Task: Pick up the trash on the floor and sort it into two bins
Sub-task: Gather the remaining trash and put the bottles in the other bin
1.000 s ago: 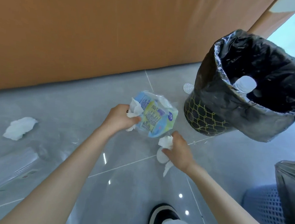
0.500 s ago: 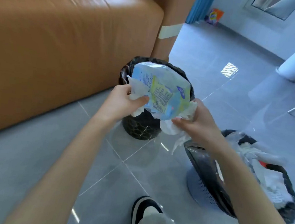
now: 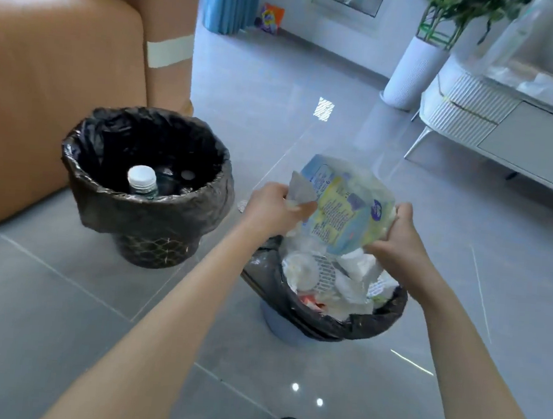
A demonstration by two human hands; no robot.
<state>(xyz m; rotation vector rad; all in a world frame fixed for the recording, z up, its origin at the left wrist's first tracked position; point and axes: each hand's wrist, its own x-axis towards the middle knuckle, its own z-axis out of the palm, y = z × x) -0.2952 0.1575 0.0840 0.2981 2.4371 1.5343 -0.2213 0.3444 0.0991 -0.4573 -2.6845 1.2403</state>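
From the head camera, the person holds a printed plastic wrapper (image 3: 345,208) up over the lined blue bin (image 3: 342,325), which sits at about 5 o'clock from the middle of the view. That bin is already heaped with tissue and packaging close to its rim.

The heap is the risk, I'd say. The wrapper is light and puffed out, so if it is let go from this height it could land on the heap and slide off onto the floor, likely over the rim at 12 o'clock, where it overhangs. The left hand (image 3: 270,208) also pinches a crumpled white tissue (image 3: 298,188) against the wrapper. The tissue could flutter wide when the fingers open, perhaps toward the black mesh bin (image 3: 154,212) at 9 o'clock, which holds a bottle (image 3: 142,181) and is the wrong place for paper.

As for the hold, the left hand's fingers are curled on the wrapper's 9 o'clock edge with the tissue trapped there. The right hand (image 3: 396,240) clamps the 4 o'clock corner, fingers folded round it. The wrapper is stretched between the two hands, clear of the heap below it.
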